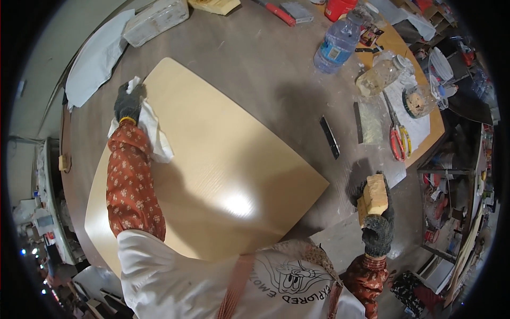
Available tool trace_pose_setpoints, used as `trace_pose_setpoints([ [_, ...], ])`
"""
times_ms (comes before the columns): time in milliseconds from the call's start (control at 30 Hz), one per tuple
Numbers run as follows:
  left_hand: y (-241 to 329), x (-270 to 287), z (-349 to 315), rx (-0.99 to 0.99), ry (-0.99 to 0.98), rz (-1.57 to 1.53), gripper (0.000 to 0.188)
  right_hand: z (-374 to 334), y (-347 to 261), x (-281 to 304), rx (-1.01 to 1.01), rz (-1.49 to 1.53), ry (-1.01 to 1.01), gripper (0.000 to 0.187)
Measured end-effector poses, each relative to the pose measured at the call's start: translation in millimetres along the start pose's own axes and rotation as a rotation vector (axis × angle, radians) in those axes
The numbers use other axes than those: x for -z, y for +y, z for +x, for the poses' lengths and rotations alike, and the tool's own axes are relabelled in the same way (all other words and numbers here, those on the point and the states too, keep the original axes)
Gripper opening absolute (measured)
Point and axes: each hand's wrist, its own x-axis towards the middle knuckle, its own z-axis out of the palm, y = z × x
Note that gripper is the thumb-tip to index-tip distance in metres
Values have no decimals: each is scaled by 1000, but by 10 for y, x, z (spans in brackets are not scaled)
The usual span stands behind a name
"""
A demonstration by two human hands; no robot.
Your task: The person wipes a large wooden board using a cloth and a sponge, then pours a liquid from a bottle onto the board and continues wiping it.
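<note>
A large pale wood-grain panel (212, 138) lies flat on the grey-brown table, with a bright reflection near its middle. My left hand (129, 101), in a dark glove, is at the panel's far left edge. Its fingers are closed on a white cloth (154, 133), which hangs down over the panel. Off to the right of the panel, my right hand (378, 234), also gloved, grips a yellow sponge block (376, 194). The sponge is over the table's right side, apart from the panel.
A black utility knife (330, 137) lies right of the panel. Beyond it are a flat greenish-grey block (368, 123), red-and-yellow-handled scissors (397, 139), a water bottle (337, 45) and jars (419, 101). A wrapped block (155, 22) and white sheet (99, 59) lie far left.
</note>
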Motion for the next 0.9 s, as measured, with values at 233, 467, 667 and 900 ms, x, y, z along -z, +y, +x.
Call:
trace_pose_setpoints([
  [233, 141, -120, -171, -112, -74, 45, 56, -145, 57, -7, -107, 97, 10, 96],
  [467, 667, -584, -394, -257, -114, 232, 64, -377, 252, 224, 55, -220, 40, 125],
  [667, 1073, -702, -768, -417, -168, 233, 62, -725, 345, 356, 96, -17, 89, 115],
  [900, 1000, -784, -1232, -417, -301, 146, 58, -673, 500, 255, 112, -56, 49, 87],
])
